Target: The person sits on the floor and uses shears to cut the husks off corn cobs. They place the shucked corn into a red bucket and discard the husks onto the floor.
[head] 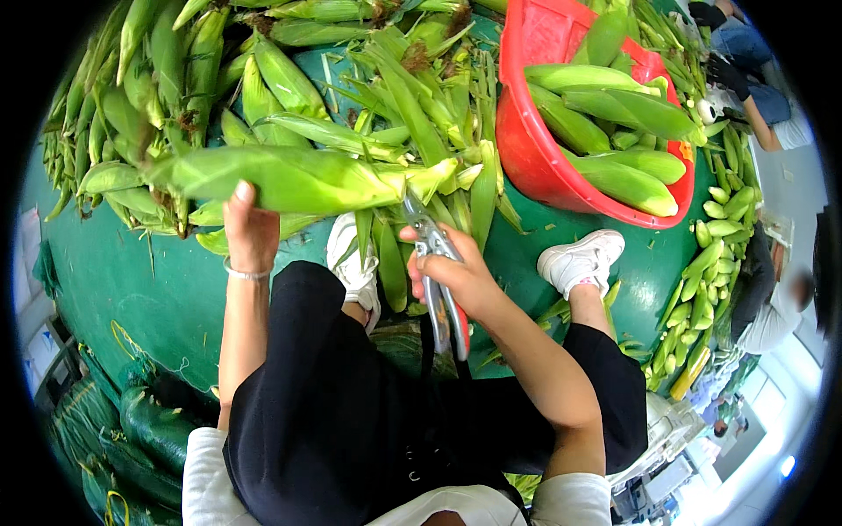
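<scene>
An ear of corn in its green husk (283,176) lies level across the view, with my left hand (251,223) gripping it from below, thumb on the near side. Its pale stalk end points right. My right hand (460,266) is closed around the handles of metal pruning shears (434,243), which have some red on one grip. The shears' tip meets the husk near the stalk end; whether the blades are around the stalk or only against it, I cannot tell. Loose husk leaves (421,118) lie just beyond the shears.
A red plastic basket (526,151) holding several husked-on ears leans at the upper right. Unworked corn (138,85) is heaped at the upper left. More ears (707,283) line the green floor (164,289) at right. Filled green mesh sacks (151,427) lie lower left. Other people (776,309) sit at the right.
</scene>
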A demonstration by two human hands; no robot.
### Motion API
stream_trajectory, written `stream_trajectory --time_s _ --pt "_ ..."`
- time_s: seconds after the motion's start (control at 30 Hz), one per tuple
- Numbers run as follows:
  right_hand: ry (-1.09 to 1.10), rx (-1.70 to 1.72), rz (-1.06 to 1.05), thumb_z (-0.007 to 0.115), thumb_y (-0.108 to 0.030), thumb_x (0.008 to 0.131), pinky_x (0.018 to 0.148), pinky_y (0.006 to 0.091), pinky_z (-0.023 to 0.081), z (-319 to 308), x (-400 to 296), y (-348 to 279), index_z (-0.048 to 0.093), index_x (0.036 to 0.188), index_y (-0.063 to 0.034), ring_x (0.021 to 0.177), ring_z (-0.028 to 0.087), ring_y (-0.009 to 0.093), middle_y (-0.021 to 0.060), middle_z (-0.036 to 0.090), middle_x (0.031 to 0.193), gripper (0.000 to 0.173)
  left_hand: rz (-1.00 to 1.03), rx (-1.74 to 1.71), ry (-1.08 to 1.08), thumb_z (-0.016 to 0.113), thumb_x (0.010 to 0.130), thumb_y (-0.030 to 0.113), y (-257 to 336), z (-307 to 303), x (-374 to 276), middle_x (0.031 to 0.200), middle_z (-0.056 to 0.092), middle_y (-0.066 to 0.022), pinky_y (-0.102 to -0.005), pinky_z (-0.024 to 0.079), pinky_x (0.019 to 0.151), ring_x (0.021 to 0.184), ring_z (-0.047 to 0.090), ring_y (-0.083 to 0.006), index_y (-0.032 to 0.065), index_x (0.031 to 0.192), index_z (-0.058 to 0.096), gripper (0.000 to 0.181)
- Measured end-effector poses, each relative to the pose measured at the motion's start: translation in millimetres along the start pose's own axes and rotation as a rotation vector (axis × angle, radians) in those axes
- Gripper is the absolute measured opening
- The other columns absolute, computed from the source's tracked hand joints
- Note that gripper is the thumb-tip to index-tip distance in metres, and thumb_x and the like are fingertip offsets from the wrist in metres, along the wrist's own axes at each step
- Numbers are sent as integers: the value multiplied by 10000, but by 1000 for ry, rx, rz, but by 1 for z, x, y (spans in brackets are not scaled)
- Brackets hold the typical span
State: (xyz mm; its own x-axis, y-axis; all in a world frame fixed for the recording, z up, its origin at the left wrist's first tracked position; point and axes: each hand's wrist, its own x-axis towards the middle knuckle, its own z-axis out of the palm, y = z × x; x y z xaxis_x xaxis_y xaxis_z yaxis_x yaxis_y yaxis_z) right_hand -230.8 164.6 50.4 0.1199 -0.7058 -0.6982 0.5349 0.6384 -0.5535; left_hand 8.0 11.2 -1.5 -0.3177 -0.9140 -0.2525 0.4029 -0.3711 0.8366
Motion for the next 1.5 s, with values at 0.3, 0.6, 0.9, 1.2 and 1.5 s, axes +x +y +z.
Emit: stream_trajectory --time_s 0.3,0.6,0.9,1.2,1.5 --pt "291 -1151 -495 698 -209 691 758 459 459 20 -14 -48 443 1111 -9 862 566 372 202 558 938 530 140 213 175 659 806 245 12 2 26 1086 568 -78 -347 434 913 1022 546 -198 18 1142 497 436" --pt "19 -1323 -666 628 -113 718 649 403 484 15 57 -35 447 1102 -28 713 608 322 169 592 850 433 -121 185 5 625 835 288 17 31 35 1169 549 -158 -388 446 954 1091 554 -264 -13 1238 427 540" --pt "250 -975 132 632 -128 681 661 328 461 -30 23 -3 465 1156 -16 708 540 192 72 530 791 516 46 -451 278 653 833 224 14 -9 43 1237 523 -216 -478 322 1066 1217 451 -315 -26 1166 499 444" --pt "348 -940 -459 613 -144 681 778 395 464 26 51 -6 431 1134 -10 829 579 341 163 571 918 506 70 -319 398 670 840 221 13 39 2 1127 579 -136 -421 428 982 1069 544 -245 -15 1092 549 366" --pt "188 -729 -232 606 -103 730 643 273 460 14 32 -8 492 1155 -20 712 563 120 31 567 790 448 -116 -263 353 438 872 608 31 26 17 1033 610 -184 -417 471 892 986 581 -280 4 1067 533 641"
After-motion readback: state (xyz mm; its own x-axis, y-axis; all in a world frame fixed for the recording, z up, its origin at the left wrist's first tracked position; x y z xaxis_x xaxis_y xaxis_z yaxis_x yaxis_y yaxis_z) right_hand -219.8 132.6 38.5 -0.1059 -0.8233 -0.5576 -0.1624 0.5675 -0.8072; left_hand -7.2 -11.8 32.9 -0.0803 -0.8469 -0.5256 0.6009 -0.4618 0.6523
